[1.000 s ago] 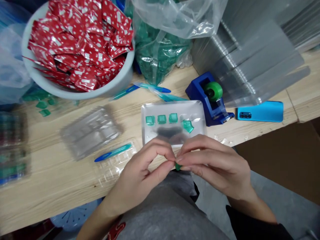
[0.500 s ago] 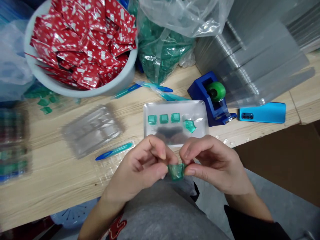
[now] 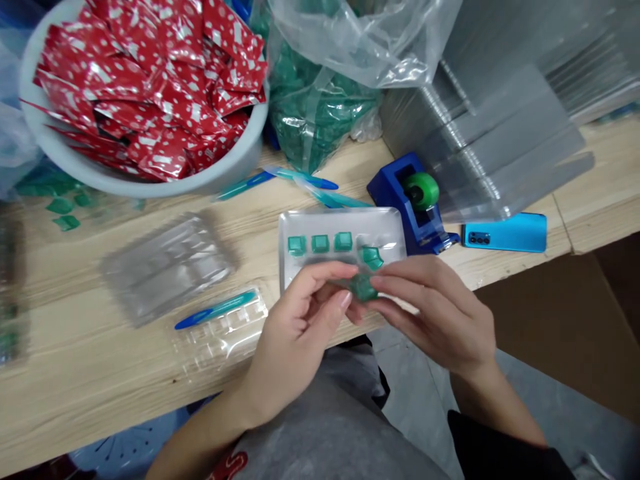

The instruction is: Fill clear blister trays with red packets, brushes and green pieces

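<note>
My left hand point(image 3: 300, 327) and my right hand point(image 3: 435, 313) meet over the near edge of a clear plastic tray point(image 3: 390, 223) and pinch a small green packet point(image 3: 363, 288) between their fingertips. Three green packets point(image 3: 320, 243) sit in a row in the tray's pockets, and one more green packet point(image 3: 372, 257) lies tilted to their right, just above the held one. Both hands are closed on the held packet.
A grey bowl point(image 3: 235, 167) of red dotted sachets stands at the back left, beside a bag of green packets point(image 3: 315, 120). A blue tape dispenser point(image 3: 413, 203), a blue phone point(image 3: 505, 233), stacked clear trays point(image 3: 500, 147), empty blister trays point(image 3: 165, 267) and blue-green pens point(image 3: 215, 310) lie around.
Both hands have moved up from the table's edge over the tray, carrying the green packet with them. The view has shifted slightly right.
</note>
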Tool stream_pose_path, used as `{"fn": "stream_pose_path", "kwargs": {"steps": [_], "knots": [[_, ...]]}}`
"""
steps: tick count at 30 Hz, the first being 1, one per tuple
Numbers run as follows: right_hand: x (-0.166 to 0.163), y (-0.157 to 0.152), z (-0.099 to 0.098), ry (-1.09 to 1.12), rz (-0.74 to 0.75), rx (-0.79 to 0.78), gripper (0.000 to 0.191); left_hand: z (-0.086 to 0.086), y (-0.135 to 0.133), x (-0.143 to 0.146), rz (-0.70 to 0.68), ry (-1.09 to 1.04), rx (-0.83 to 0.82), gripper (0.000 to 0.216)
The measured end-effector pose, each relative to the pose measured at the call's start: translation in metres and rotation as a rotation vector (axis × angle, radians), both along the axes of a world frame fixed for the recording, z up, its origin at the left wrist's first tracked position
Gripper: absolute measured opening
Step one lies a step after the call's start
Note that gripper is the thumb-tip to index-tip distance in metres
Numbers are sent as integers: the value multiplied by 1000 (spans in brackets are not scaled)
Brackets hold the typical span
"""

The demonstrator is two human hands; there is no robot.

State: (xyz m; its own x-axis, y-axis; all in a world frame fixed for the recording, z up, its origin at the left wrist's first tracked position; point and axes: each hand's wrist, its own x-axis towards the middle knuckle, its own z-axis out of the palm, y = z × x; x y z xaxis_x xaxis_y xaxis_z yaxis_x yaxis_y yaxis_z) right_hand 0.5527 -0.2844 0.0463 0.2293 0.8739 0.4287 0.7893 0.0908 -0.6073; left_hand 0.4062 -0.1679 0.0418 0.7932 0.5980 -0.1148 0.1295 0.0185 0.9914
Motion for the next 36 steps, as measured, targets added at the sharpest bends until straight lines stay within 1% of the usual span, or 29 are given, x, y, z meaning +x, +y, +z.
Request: {"fn": "stream_pose_path", "kwargs": {"steps": [1, 3, 4, 5, 6, 7, 9, 11, 13, 15, 17, 18, 20, 23, 24, 25, 27, 28, 30, 33, 34, 36], "knots": [[6, 2, -1, -17, -34, 15, 26, -1, -2, 5, 3, 17, 185, 23], [19, 6, -4, 4, -150, 29, 24, -5, -6, 14, -7, 59, 586, 26], [25, 8, -7, 27, -209, 22, 23, -7, -9, 19, -23, 90, 769, 26], [29, 11, -9, 47, -254, 8, 22, -9, -11, 23, -44, 131, 917, 26], [33, 13, -12, 56, -271, -16, 21, -11, -14, 27, -63, 178, 1025, 26], [36, 16, -14, 48, -258, -43, 20, -13, -16, 30, -72, 220, 1097, 25], [38, 20, -18, -2, -192, -95, 16, -15, -19, 32, -71, 284, 1171, 18], [39, 24, -19, -65, -124, -138, 12, -15, -20, 30, -69, 293, 1196, 11], [39, 26, -17, -126, -84, -186, 10, -15, -18, 25, -78, 262, 1189, 9], [37, 26, -14, -192, -61, -229, 10, -16, -15, 19, -100, 217, 1151, 13], [35, 26, -12, -261, -51, -244, 11, -15, -12, 13, -98, 178, 1076, 14], [34, 26, -12, -294, -49, -240, 12, -15, -10, 10, -94, 156, 1010, 13], [33, 27, -14, -357, -49, -233, 15, -12, -6, 5, -64, 104, 792, 11], [33, 28, -20, -408, -53, -248, 19, -5, 0, -2, 10, 47, 364, 13], [33, 28, -21, -412, -56, -258, 19, -3, 2, -4, 36, 35, 253, 13], [32, 29, -22, -410, -62, -263, 19, -1, 4, -6, 59, 26, 171, 13], [29, 28, -18, -380, -85, -233, 21, 2, 8, -11, 88, 6, 77, 13], [26, 28, -14, -334, -98, -199, 22, 4, 9, -13, 97, -3, 52, 13], [16, 25, -3, -132, -82, -127, 23, 6, 10, -16, 103, -19, 22, 15], [0, 21, 11, 275, 58, -101, 25, 10, 9, -20, 92, -38, 10, 23], [-4, 20, 13, 370, 99, -100, 26, 12, 9, -21, 86, -43, 19, 27], [-9, 20, 14, 474, 142, -91, 32, 14, 8, -23, 60, -44, 51, 33]]}}
